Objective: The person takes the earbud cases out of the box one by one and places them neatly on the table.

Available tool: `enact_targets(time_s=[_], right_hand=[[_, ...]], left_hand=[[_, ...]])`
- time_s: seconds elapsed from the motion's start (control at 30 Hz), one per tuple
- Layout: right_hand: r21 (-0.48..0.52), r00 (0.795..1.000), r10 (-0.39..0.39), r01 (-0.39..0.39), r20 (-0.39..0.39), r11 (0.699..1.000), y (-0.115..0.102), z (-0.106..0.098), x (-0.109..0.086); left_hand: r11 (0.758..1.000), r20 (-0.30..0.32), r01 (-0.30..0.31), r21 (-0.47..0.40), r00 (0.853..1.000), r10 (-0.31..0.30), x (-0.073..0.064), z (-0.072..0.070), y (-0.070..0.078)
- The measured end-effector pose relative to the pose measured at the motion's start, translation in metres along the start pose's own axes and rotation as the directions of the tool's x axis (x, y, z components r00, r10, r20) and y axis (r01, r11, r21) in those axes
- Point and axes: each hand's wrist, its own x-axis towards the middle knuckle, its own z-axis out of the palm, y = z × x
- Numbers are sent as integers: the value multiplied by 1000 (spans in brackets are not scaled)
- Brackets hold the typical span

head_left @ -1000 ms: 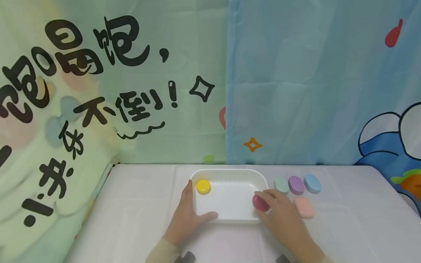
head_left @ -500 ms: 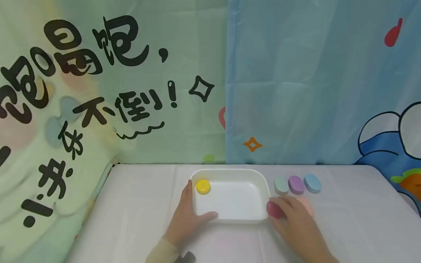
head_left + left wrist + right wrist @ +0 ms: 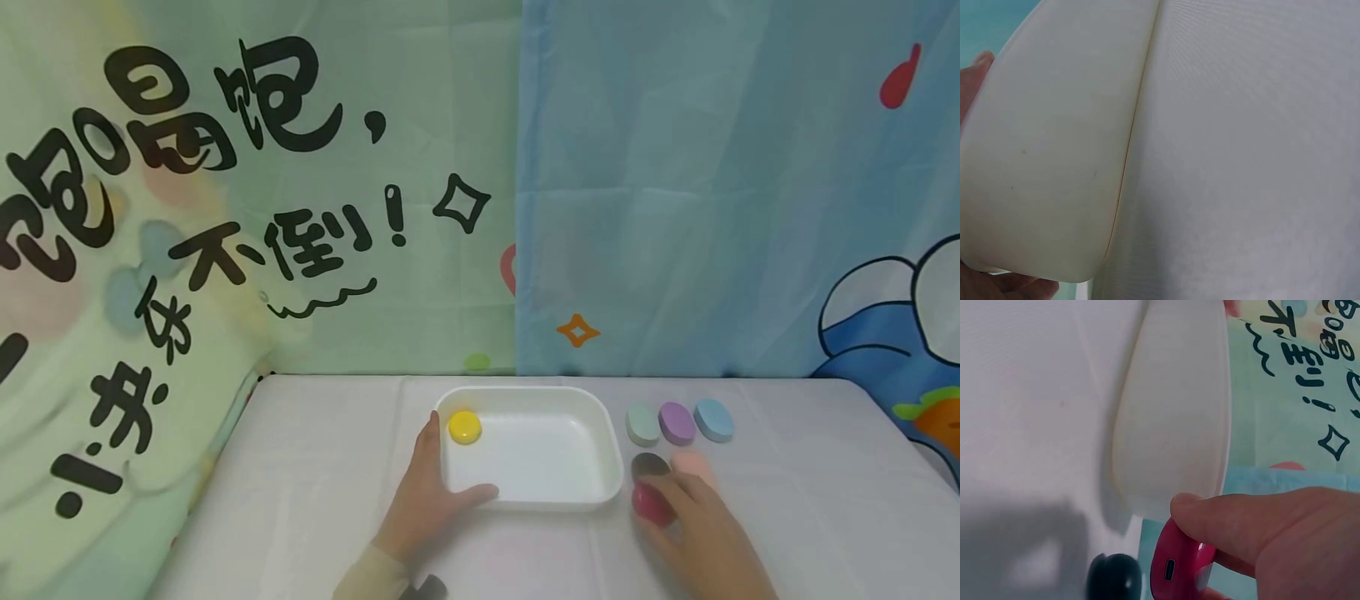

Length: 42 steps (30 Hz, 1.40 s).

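A white rectangular tray [image 3: 536,504] stands on the table, with a yellow round disc [image 3: 464,427] inside near its back left corner. My left hand [image 3: 433,492] holds the tray's front left corner, its thumb along the near side and fingers along the left side. To the right of the tray, my right hand [image 3: 697,525] pinches a glossy pink-red round object [image 3: 651,505]. The right wrist view shows a small dark slot in the side of this pink-red object [image 3: 1169,572]. Just behind it lies a dark grey round piece [image 3: 649,466]. The hand partly covers a peach piece [image 3: 693,467].
Behind the right hand sit a pale green disc [image 3: 642,424], a purple disc [image 3: 677,422] and a light blue disc [image 3: 714,419] in a row. A white cloth covers the table [image 3: 300,467]. Printed curtains [image 3: 660,208] hang along its back edge.
My right hand has carried the pink-red object from over the tray's right side to the right and nearer me. The dark grey piece has come into view. The left hand and tray stay put.
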Motion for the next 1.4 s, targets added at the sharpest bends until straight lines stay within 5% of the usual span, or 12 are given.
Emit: enact_targets(time_s=[0.13,0.33,0.57,1.4], right_hand=[[24,996,63,-64,63,998,6,2,0],[16,998,40,-41,51,999,17,7,-2],[26,972,162,-169,171,985,21,16,2],[-74,990,53,-44,128,996,28,20,0]], left_hand=[[1000,-6,-6,6,1000,6,0,1,-1],[1000,-5,-4,9,1000,4,1,1,-3],[1000,-3,0,2,1000,0,0,1,-1],[1000,-3,15,-4,1000,-15,1,1,-1]])
